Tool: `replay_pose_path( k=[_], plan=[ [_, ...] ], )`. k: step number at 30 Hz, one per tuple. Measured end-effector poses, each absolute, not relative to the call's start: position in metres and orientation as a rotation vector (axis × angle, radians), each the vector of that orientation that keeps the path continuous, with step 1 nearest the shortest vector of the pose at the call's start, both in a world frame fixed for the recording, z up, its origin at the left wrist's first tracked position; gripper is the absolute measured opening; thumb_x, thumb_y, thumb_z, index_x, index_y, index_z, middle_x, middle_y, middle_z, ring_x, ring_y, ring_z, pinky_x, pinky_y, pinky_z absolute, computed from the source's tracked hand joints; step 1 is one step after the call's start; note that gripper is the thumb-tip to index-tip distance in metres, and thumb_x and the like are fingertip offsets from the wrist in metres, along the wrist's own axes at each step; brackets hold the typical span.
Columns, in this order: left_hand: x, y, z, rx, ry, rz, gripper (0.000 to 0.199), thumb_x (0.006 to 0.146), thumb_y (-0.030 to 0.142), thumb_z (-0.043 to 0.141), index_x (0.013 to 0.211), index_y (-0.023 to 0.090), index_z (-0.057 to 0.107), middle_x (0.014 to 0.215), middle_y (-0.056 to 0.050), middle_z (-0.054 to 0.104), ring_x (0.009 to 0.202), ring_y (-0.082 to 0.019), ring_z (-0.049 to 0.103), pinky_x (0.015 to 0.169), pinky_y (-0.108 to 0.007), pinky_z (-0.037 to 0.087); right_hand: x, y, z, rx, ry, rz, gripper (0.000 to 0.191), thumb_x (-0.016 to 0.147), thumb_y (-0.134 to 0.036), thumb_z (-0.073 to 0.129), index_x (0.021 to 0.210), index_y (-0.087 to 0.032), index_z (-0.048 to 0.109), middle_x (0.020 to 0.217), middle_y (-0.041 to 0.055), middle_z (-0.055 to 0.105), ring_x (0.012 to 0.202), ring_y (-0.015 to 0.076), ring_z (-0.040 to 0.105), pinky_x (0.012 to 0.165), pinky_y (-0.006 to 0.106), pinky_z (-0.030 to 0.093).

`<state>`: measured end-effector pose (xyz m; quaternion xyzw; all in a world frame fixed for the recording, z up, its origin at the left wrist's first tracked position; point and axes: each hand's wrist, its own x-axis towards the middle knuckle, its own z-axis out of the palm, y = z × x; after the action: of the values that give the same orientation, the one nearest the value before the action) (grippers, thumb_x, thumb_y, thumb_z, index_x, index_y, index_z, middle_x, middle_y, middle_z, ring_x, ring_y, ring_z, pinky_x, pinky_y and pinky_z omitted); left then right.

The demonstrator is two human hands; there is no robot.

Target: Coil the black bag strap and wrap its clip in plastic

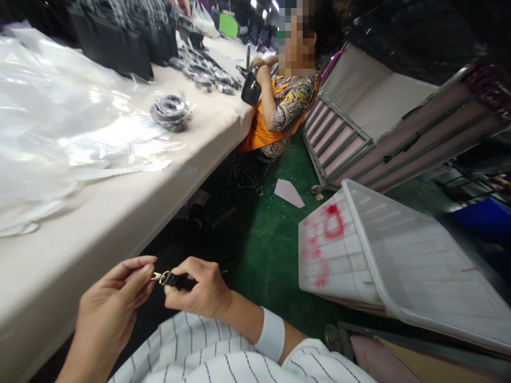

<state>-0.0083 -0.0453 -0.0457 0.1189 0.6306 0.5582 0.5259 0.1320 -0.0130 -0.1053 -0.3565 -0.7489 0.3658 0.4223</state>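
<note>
Both hands meet low in front of the body, over the floor just off the table edge. Left hand (114, 306): thumb and forefinger pinching a small gold-coloured clasp (157, 276). Right hand (205, 287): thumb and fingers pressed together on the end of a short black strap (181, 281). Clasp and strap joined by a ring, in the gap between the two hands; most of the strap hidden by the right hand's fingers.

Right wrist wears a pale band (272, 335). Striped shirt (231, 356) just below the grip.

Up and left of the grip: table (115, 205) with a pale cover, a heap of clear plastic bags (59, 117) on it. Above the grip, a wrapped black coil (171, 113) on the table; farther off, more wrapped bundles (205, 74) and a row of black bags (114, 48).

Beyond the right hand, well apart: co-worker in an orange vest (261, 127), holding a small black bag (250, 89) at the table edge. Right of the grip: white bin (339, 250) with red marks, on green floor (265, 234).
</note>
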Motion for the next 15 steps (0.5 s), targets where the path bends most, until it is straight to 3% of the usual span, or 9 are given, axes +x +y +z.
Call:
replay_pose_path(
  k=[4, 7, 10, 12, 15],
  plan=[
    [-0.012, -0.047, -0.059, 0.294, 1.495, 1.292, 0.039, 0.069, 0.029, 0.088, 0.096, 0.011, 0.066, 0.062, 0.005, 0.066, 0.052, -0.005, 0.06, 0.05, -0.007, 0.047, 0.133, -0.016, -0.11, -0.984, -1.797, 1.117, 0.026, 0.075, -0.038, 0.067, 0.09, -0.016, 0.069, 0.079, 0.0028, 0.068, 0.066, 0.011, 0.059, 0.066, 0.021, 0.05],
    [-0.031, -0.043, -0.062, 0.292, 1.539, 1.36, 0.042, 0.065, 0.023, 0.089, 0.099, 0.011, 0.068, 0.063, 0.006, 0.066, 0.053, -0.004, 0.06, 0.052, -0.008, 0.048, 0.137, -0.013, -0.108, -0.984, -1.664, 1.415, 0.034, 0.077, -0.04, 0.072, 0.102, -0.017, 0.071, 0.088, 0.003, 0.07, 0.074, 0.0122, 0.064, 0.068, 0.021, 0.051],
    [-0.058, -0.036, -0.056, 0.388, 1.592, 1.531, 0.045, 0.063, 0.018, 0.088, 0.103, 0.008, 0.069, 0.06, 0.006, 0.064, 0.053, -0.004, 0.058, 0.051, -0.008, 0.046, 0.147, -0.005, -0.102, -0.937, -1.487, 1.784, 0.048, 0.078, -0.042, 0.075, 0.118, -0.017, 0.068, 0.085, 0.0028, 0.069, 0.067, 0.0107, 0.062, 0.068, 0.023, 0.053],
    [-0.071, -0.031, -0.05, 0.461, 1.567, 1.546, 0.048, 0.064, 0.017, 0.088, 0.106, 0.005, 0.069, 0.059, 0.006, 0.062, 0.051, -0.003, 0.056, 0.048, -0.007, 0.043, 0.156, 0.002, -0.097, -0.835, -1.425, 1.987, 0.054, 0.08, -0.045, 0.075, 0.122, -0.013, 0.066, 0.083, 0.0041, 0.069, 0.067, 0.0107, 0.062, 0.075, 0.027, 0.054],
    [-0.075, -0.027, -0.05, 0.53, 1.517, 1.509, 0.052, 0.065, 0.017, 0.086, 0.111, 0.003, 0.067, 0.056, 0.005, 0.059, 0.051, -0.004, 0.056, 0.046, -0.007, 0.038, 0.171, 0.016, -0.088, -0.61, -1.35, 2.284, 0.06, 0.084, -0.054, 0.07, 0.123, -0.009, 0.066, 0.091, 0.0101, 0.072, 0.084, 0.0159, 0.068, 0.091, 0.036, 0.053]
  ],
)
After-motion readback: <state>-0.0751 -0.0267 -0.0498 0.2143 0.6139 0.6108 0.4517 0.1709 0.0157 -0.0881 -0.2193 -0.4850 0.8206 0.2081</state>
